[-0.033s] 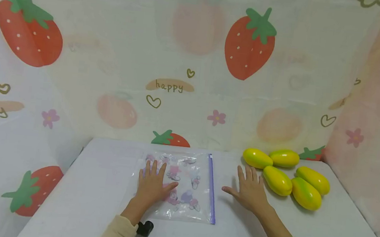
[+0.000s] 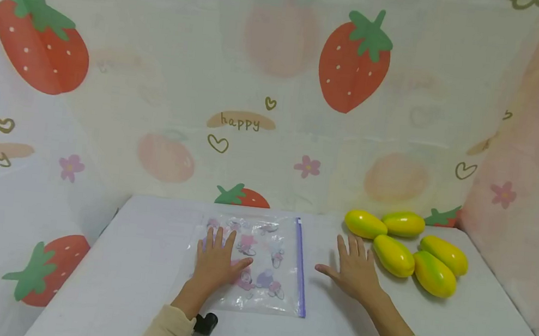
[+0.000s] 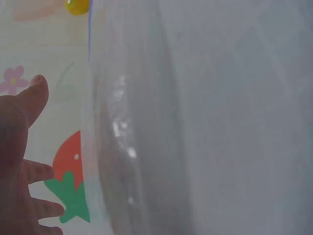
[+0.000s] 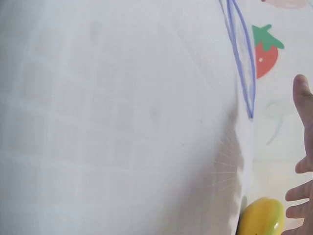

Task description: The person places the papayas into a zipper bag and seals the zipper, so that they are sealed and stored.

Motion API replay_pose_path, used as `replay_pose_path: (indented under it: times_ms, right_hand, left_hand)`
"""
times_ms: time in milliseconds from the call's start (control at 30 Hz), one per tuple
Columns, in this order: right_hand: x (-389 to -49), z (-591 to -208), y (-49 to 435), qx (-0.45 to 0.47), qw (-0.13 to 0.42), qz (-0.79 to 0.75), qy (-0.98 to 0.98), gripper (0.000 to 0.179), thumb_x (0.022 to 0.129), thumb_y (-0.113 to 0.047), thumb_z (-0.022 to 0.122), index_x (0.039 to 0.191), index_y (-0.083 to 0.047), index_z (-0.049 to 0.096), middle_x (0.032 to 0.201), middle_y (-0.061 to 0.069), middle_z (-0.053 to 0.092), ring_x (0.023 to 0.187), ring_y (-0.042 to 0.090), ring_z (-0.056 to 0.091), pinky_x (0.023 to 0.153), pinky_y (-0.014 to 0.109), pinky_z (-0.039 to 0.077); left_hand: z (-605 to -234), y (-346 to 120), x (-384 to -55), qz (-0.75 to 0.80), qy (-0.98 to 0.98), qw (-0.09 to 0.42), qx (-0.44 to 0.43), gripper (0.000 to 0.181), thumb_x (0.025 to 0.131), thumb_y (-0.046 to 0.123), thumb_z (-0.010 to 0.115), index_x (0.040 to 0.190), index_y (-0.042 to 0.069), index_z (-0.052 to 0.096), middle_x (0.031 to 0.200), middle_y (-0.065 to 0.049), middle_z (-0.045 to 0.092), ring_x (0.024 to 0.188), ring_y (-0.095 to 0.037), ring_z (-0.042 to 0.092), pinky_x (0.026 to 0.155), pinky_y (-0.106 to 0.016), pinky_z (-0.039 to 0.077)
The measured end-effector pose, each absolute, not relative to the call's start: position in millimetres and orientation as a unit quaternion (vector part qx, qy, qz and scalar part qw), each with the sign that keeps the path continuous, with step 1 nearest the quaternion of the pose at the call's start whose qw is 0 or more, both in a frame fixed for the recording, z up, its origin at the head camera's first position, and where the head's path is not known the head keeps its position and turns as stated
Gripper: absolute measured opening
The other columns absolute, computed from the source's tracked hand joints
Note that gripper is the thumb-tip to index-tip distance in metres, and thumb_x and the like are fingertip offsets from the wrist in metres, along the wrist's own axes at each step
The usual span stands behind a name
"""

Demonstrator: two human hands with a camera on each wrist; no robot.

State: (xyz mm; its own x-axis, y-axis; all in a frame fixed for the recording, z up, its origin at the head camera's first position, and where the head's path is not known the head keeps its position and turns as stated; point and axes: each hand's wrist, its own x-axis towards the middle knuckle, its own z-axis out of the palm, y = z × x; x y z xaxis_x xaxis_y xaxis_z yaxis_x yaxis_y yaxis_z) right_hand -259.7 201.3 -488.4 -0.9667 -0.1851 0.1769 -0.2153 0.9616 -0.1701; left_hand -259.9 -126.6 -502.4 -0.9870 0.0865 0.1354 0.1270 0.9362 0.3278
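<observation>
A clear zip bag [image 2: 281, 290] with pink and purple printed figures lies flat on the table, its purple zip strip [image 2: 301, 270] on the right side. Over the bag's left half is my left hand [image 2: 215, 266], palm down with fingers spread; it holds nothing. My right hand [image 2: 356, 270], also spread and holding nothing, hovers between the bag and several shiny yellow-green mangoes [image 2: 393, 256]. In the right wrist view its fingers [image 4: 298, 193] hang above the tabletop, near one mango [image 4: 261, 218]. The left wrist view shows the left thumb [image 3: 36, 95] apart from the bag.
A white cloth covers the table [image 2: 141, 264]. The mangoes sit in a loose group at the back right. Behind and at both sides hangs a pale curtain [image 2: 185, 82] printed with strawberries. Black wrist mounts [image 2: 206, 324] show at the cuffs.
</observation>
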Motion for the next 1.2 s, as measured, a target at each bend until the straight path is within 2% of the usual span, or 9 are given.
replay_pose_path:
  times_ms: [1200]
  right_hand:
    - [-261.0, -487.6, 207.9, 0.103, 0.063, 0.113, -0.986, 0.095, 0.085, -0.064, 0.057, 0.146, 0.005, 0.034, 0.149, 0.035, 0.034, 0.139, 0.05, 0.029, 0.11, 0.069, 0.024]
  left_hand:
    - [-496.8, -125.8, -255.0, -0.175, -0.982, 0.045, -0.052, 0.088, 0.086, 0.062, 0.059, 0.151, 0.009, 0.033, 0.157, -0.027, 0.025, 0.147, -0.048, 0.013, 0.113, -0.069, 0.014]
